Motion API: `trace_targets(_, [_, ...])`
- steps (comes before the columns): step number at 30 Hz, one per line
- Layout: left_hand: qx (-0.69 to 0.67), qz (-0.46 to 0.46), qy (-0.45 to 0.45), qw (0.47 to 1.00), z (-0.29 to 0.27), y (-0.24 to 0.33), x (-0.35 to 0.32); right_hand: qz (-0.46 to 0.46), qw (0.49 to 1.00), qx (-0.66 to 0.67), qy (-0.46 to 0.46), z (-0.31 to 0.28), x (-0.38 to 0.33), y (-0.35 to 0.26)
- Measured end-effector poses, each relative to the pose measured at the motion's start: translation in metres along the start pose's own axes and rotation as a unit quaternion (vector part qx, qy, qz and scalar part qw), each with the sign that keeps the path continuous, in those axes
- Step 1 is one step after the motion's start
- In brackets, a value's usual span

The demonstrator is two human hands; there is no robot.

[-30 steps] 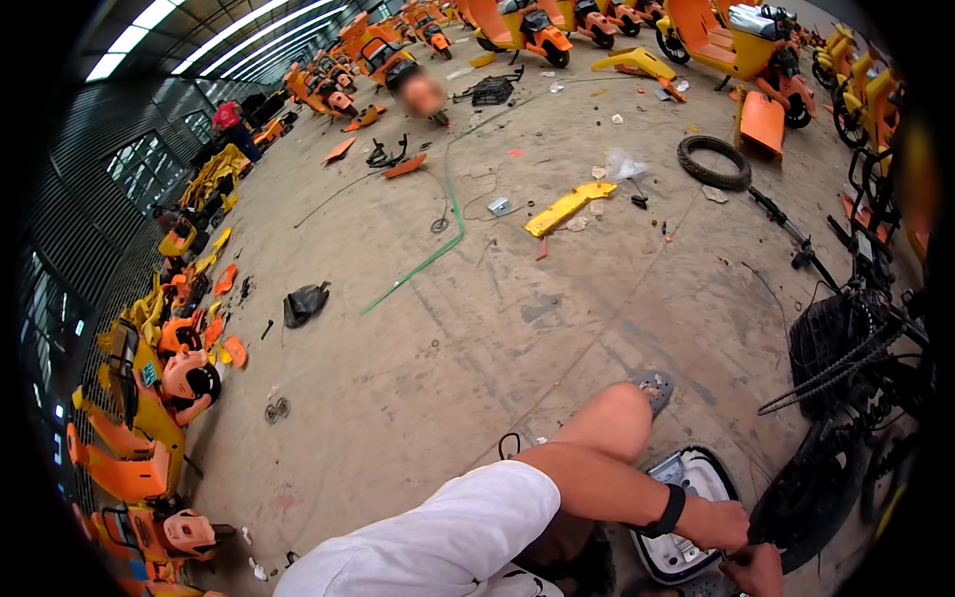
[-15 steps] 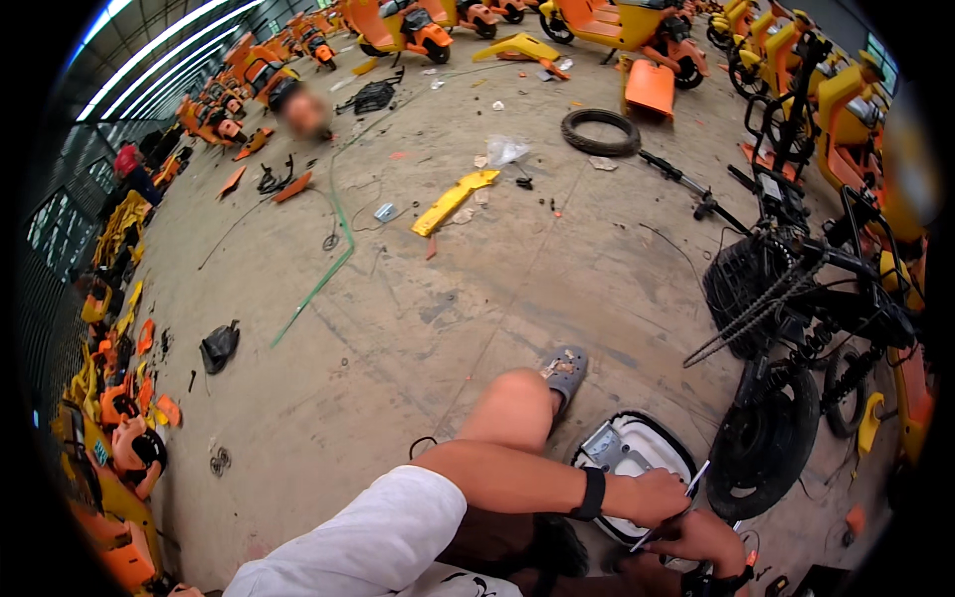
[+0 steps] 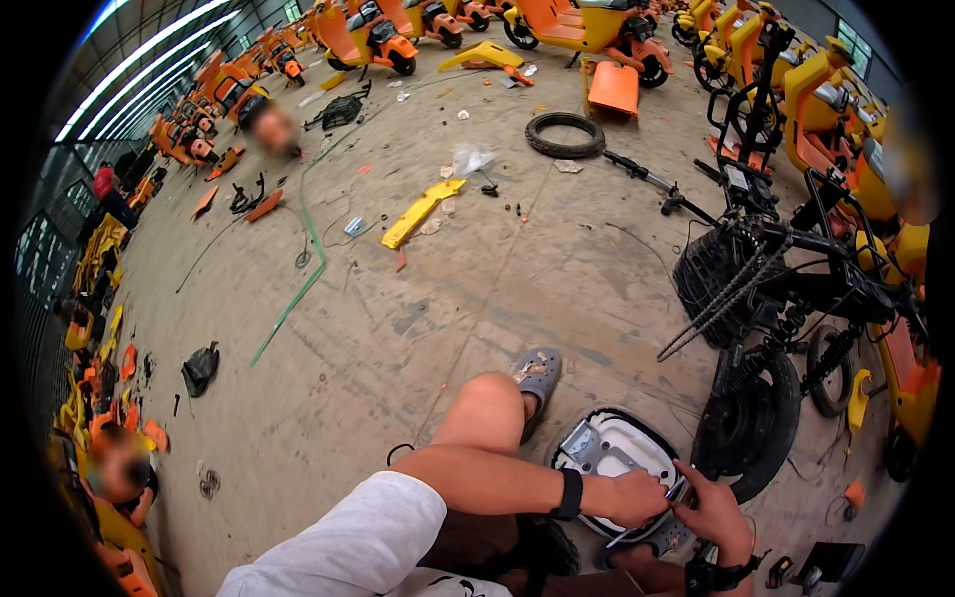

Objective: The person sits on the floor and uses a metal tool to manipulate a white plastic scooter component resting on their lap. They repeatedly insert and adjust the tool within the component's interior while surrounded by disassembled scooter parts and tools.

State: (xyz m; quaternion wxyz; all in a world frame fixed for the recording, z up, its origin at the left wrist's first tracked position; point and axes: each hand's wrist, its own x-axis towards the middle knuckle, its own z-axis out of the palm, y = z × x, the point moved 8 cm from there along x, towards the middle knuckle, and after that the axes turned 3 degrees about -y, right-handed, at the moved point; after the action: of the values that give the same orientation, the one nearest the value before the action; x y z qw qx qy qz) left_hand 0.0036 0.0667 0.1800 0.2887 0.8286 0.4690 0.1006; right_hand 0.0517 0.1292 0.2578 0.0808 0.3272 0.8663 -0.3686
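Observation:
My left hand (image 3: 637,497) is closed in a fist around a slim metal rod tool (image 3: 631,533), whose lower part shows beneath the fist. Facing it, my right hand (image 3: 716,515) has its index finger stretched out and its thumb apart. Between that finger and thumb lies a shiny metal piece (image 3: 679,492); whether they press on it is not clear. Below both hands a rounded white shell (image 3: 647,445) with a dark rim lies hollow side up on the floor. A silver metal bracket (image 3: 581,447) sits at its far left end. My hands hide its near right part.
A stripped black scooter frame (image 3: 786,269) with a wheel (image 3: 751,428) stands close on the right. My shoe (image 3: 538,373) is beyond the shell. A tyre (image 3: 564,135), yellow panel (image 3: 423,214) and green strip (image 3: 293,310) lie farther off. Parts are heaped along the left.
My right hand has opened, its index finger now extended upward. The rod tool no longer sticks out far past my left fist. The whole view has shifted slightly.

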Motion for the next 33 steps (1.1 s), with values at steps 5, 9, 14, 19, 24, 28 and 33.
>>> trace_targets(5, [0.007,0.078,0.012,0.997,0.0,0.013,-0.003,0.011,0.99,-0.13,-0.049,0.012,0.0,0.017])
trace_targets(9, [0.083,0.128,0.086,0.985,-0.008,0.018,-0.006,0.06,0.97,-0.188,-0.145,0.027,-0.004,0.037])
trace_targets(14, [0.126,0.108,0.087,0.982,-0.006,0.013,-0.002,-0.001,0.973,-0.188,-0.132,0.04,-0.004,0.037])
trace_targets(19, [0.12,0.1,0.28,0.947,-0.032,0.013,-0.012,0.06,0.96,-0.232,-0.147,0.04,0.001,0.037])
trace_targets(24, [0.089,0.013,0.141,0.986,0.001,-0.009,0.017,0.027,0.976,-0.138,-0.165,0.028,0.0,-0.002])
trace_targets(28, [0.046,0.033,0.164,0.985,0.009,-0.014,0.025,0.045,0.971,-0.121,-0.201,0.03,-0.004,-0.013])
trace_targets(33, [-0.019,0.036,0.162,0.986,0.012,-0.014,0.024,-0.044,0.978,-0.018,-0.205,0.04,-0.004,-0.029])
